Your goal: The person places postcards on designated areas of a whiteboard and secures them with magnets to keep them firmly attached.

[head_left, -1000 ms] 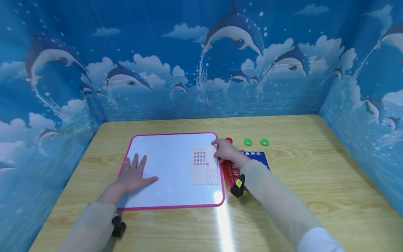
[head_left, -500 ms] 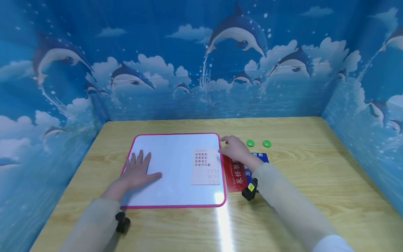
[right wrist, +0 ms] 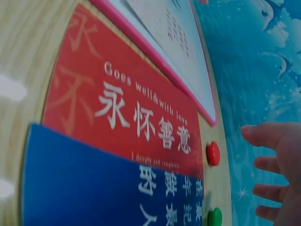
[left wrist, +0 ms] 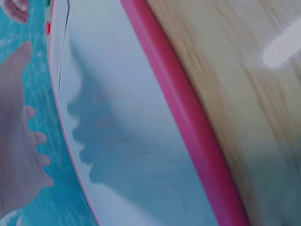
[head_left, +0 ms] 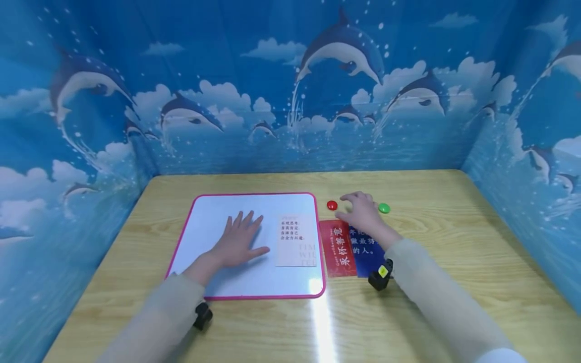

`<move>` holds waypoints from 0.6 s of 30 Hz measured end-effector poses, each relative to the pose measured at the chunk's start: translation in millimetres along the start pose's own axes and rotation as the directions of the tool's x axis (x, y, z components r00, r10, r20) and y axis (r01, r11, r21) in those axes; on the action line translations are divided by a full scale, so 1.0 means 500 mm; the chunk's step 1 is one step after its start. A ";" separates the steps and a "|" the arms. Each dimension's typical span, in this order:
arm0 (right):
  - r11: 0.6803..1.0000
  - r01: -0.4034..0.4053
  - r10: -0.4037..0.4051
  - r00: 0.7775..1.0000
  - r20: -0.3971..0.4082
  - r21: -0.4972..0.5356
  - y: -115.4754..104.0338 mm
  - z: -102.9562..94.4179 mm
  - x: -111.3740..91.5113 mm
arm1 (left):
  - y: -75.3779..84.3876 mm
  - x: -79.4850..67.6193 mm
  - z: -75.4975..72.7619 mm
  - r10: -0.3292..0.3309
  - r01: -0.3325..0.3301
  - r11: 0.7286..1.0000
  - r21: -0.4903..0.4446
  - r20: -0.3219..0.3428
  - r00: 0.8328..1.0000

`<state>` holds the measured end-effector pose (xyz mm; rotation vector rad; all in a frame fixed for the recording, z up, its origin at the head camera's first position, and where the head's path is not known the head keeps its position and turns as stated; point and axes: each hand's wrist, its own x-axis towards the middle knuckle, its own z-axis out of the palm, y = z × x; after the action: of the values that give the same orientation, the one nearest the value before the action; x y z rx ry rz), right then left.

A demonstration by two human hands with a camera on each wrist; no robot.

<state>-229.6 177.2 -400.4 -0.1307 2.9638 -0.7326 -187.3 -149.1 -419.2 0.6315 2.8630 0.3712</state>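
A whiteboard with a pink rim [head_left: 272, 285] lies on the table. Near its right side is a pale card [head_left: 290, 247] printed with dark characters. My left hand [head_left: 238, 244] is spread over the board's middle, left of that card; the left wrist view shows the hand raised, its shadow on the white surface. My right hand [head_left: 363, 212] hovers with parted fingers and holds nothing, above the far ends of a red card [head_left: 333, 252] and a blue card [head_left: 365, 259]. A red round button-like magnet [head_left: 332, 205] and a green one [head_left: 384, 207] lie either side of it.
The wood-grain table [head_left: 436, 242] extends to the right and in front of the board. A blue dolphin-print curtain [head_left: 281, 146] closes off the back and both sides. Another green disc [right wrist: 215, 217] shows in the right wrist view.
My right hand has left the pale card's upper right corner and moved right, past the red disc. The left hand has shifted right across the board. The pale card stays in place.
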 end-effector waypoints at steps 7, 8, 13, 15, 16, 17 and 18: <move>1.000 -0.027 0.027 0.999 -0.029 -0.012 0.043 -0.014 -0.007 | 0.041 0.020 0.015 0.080 -0.082 0.996 0.039 0.050 0.996; 0.999 -0.032 0.031 0.999 -0.032 -0.021 0.047 -0.016 -0.008 | 0.046 0.021 0.018 0.089 -0.091 0.995 0.041 0.054 0.995; 0.997 -0.057 0.055 0.997 -0.053 -0.048 0.068 -0.026 -0.014 | 0.067 0.025 0.031 0.140 -0.145 0.987 0.070 0.070 0.988; 0.996 -0.066 0.063 0.996 -0.058 -0.052 0.075 -0.031 -0.017 | 0.073 0.025 0.038 0.168 -0.175 0.980 0.092 0.076 0.983; 0.996 -0.069 0.066 0.996 -0.057 -0.057 0.078 -0.033 -0.018 | 0.075 0.024 0.041 0.182 -0.190 0.976 0.108 0.082 0.980; 0.996 -0.075 0.072 0.996 -0.057 -0.058 0.080 -0.035 -0.020 | 0.078 0.023 0.043 0.190 -0.200 0.972 0.120 0.090 0.978; 0.995 -0.080 0.077 0.995 -0.056 -0.058 0.084 -0.038 -0.021 | 0.080 0.023 0.045 0.197 -0.208 0.970 0.124 0.097 0.976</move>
<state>-223.8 223.8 -402.7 0.0014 3.0229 -0.6475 -176.9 -104.6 -430.8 0.9454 2.7672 0.1764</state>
